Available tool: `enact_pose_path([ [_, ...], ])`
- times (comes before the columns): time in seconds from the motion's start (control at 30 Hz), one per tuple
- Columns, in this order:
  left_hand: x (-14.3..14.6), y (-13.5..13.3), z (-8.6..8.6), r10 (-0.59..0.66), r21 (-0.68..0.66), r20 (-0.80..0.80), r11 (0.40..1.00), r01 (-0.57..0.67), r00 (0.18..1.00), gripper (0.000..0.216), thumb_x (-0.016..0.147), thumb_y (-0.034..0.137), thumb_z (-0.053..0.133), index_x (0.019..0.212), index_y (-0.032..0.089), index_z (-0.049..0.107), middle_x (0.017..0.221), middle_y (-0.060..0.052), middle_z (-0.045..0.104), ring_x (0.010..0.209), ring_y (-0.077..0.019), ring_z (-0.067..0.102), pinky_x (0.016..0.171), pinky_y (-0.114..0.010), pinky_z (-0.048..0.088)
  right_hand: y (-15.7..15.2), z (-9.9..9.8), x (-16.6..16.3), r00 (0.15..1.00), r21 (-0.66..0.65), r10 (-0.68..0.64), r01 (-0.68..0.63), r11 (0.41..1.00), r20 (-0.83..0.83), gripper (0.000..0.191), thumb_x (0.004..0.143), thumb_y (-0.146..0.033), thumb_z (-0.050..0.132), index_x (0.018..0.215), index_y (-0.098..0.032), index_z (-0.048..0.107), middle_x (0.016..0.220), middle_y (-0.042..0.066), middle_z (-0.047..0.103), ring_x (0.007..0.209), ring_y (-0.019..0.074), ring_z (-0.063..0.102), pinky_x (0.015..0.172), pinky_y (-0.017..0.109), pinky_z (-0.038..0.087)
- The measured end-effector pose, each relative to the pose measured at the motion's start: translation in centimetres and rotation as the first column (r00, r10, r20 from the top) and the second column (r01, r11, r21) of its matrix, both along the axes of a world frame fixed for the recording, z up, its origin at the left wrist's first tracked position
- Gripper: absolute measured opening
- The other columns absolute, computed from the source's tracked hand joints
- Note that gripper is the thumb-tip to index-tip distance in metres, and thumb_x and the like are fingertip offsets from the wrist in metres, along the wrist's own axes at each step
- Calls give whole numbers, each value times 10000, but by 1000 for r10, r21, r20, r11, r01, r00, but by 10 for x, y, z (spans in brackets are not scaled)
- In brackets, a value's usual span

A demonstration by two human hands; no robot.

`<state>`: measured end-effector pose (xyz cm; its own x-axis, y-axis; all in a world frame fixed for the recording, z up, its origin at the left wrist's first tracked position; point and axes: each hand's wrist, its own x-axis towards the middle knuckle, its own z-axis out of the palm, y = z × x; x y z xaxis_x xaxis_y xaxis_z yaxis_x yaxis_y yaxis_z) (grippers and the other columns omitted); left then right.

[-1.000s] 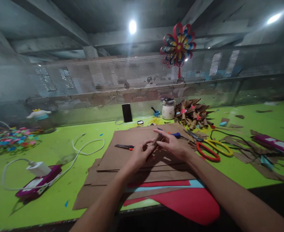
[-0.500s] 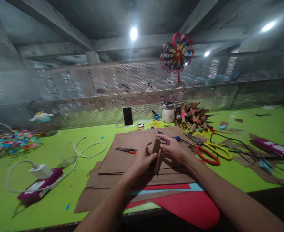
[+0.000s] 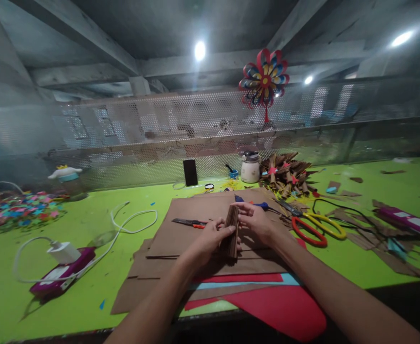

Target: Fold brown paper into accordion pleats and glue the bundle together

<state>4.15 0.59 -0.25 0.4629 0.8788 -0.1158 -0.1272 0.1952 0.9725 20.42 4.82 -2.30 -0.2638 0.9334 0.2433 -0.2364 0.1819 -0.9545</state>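
Between my two hands is a narrow bundle of pleated brown paper, its folds pressed together and its length tilted slightly. My left hand grips it from the left, thumb lying across the folds. On the other side, my right hand closes its fingers on the bundle's right edge and upper end. Beneath both hands lie stacked sheets of brown paper. A utility knife with orange parts rests on the sheets just left of my left hand. Beyond my right hand is a blue-handled tool, partly hidden.
Scissors with red and yellow handles lie at the right. Behind them are a pile of folded brown paper pieces and a white jug. Purple power strips with cables, paper stars and red paper surround the stack.
The pleated paper has been squeezed into a more even bundle and turned so its folds face me more. My hands have shifted only slightly around it.
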Motion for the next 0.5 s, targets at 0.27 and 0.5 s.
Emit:
enact_pose_path([
  [0.27,-4,2,2,-35,23,-70,999,37,997,382,738,345,607,1061,169,505,642,-3,583,499,-122,565,510,-261,464,-5,10,6,967,255,-57,-9,967,249,594,679,-101,539,1252,-224,443,1068,63,574,880,170,562,699,297,462],
  [0.5,-13,4,2,-46,-5,-125,999,46,991,175,656,256,660,710,117,569,570,2,546,475,-88,503,470,-201,386,-15,19,10,736,696,-309,-293,656,602,480,722,-7,476,1138,-229,566,1129,74,553,1051,191,453,924,372,376],
])
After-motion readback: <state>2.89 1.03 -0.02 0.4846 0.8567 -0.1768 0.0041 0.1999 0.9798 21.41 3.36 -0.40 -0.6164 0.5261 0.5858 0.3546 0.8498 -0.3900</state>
